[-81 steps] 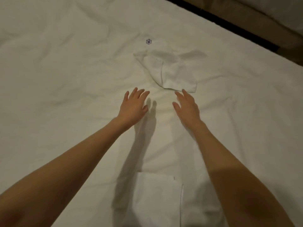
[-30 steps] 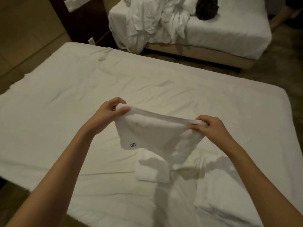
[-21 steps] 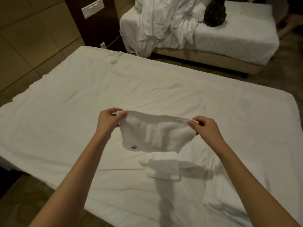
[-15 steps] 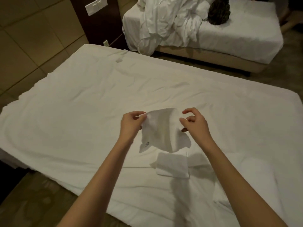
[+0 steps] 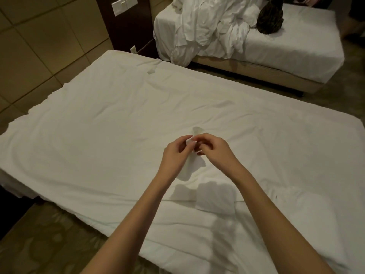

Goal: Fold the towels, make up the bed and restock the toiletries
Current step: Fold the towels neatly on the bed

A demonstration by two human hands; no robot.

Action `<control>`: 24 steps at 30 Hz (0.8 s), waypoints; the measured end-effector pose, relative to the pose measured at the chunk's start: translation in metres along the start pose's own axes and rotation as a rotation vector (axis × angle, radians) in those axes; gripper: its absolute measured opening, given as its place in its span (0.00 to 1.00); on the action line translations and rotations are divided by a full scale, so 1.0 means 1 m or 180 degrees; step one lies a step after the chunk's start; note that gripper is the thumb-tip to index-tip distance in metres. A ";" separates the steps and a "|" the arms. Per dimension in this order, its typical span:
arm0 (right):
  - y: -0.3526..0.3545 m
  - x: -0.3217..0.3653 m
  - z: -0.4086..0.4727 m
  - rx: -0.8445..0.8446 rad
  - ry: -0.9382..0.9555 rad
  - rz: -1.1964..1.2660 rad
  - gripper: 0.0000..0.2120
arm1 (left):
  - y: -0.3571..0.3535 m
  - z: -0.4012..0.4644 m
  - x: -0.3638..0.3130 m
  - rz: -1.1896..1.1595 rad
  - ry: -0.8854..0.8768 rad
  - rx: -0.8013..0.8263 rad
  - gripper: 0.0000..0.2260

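Left hand (image 5: 176, 153) and right hand (image 5: 212, 148) meet, both pinching the small white terry towel's (image 5: 192, 165) top corners, above the white-sheeted bed (image 5: 98, 125). Match those corners flush, then lower it toward six o'clock, beside the folded white towel (image 5: 215, 197).

No legible txt, labels or nos. anywhere.
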State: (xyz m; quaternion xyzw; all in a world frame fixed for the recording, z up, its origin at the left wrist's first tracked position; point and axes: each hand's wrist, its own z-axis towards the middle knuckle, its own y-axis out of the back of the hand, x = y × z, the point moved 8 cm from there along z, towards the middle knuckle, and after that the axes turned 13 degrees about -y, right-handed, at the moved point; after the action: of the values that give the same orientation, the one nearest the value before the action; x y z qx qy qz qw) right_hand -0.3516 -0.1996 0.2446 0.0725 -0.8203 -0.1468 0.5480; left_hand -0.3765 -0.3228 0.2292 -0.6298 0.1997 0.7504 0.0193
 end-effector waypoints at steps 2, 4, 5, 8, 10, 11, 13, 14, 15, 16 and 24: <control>0.001 0.005 -0.005 0.0076 0.0115 -0.0094 0.12 | 0.002 -0.004 -0.005 0.0022 -0.0133 0.0014 0.09; 0.003 0.008 -0.010 0.0160 0.0216 -0.0202 0.10 | 0.007 -0.005 -0.011 0.0115 -0.0297 -0.0072 0.08; 0.006 0.009 -0.011 0.0122 0.0277 -0.0304 0.10 | 0.008 -0.004 -0.015 0.0183 -0.0393 -0.0060 0.07; 0.027 0.004 -0.006 -0.0251 0.0369 -0.0678 0.10 | 0.008 -0.001 -0.028 0.0436 -0.0639 0.0110 0.08; 0.039 -0.010 0.004 -0.0411 0.0240 -0.1106 0.10 | 0.009 0.000 -0.032 0.0426 -0.0668 0.0101 0.08; 0.043 -0.019 0.009 -0.0446 0.0159 -0.1352 0.10 | 0.011 0.001 -0.032 0.0427 -0.0616 0.0073 0.08; 0.050 -0.023 0.013 -0.0427 0.0087 -0.1689 0.07 | 0.017 0.005 -0.030 0.0529 -0.0500 0.0000 0.09; 0.054 -0.017 0.013 -0.0389 0.0134 -0.1737 0.05 | 0.023 0.007 -0.031 0.0595 -0.0495 -0.0059 0.09; 0.059 -0.006 0.012 -0.0365 0.0247 -0.1726 0.04 | 0.030 0.011 -0.036 0.0630 -0.0533 -0.0152 0.09; 0.063 0.010 0.009 -0.0397 0.0440 -0.1680 0.04 | 0.038 0.014 -0.043 0.0639 -0.0619 -0.0294 0.09; 0.041 0.009 0.022 -0.0307 0.0394 -0.2088 0.04 | 0.036 0.022 0.020 0.0747 -0.0140 -0.0276 0.08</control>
State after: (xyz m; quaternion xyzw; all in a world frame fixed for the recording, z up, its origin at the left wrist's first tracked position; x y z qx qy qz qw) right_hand -0.3738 -0.1598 0.2580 0.3154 -0.7106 -0.3493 0.5230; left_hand -0.4114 -0.3531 0.2229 -0.5858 0.2390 0.7690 -0.0914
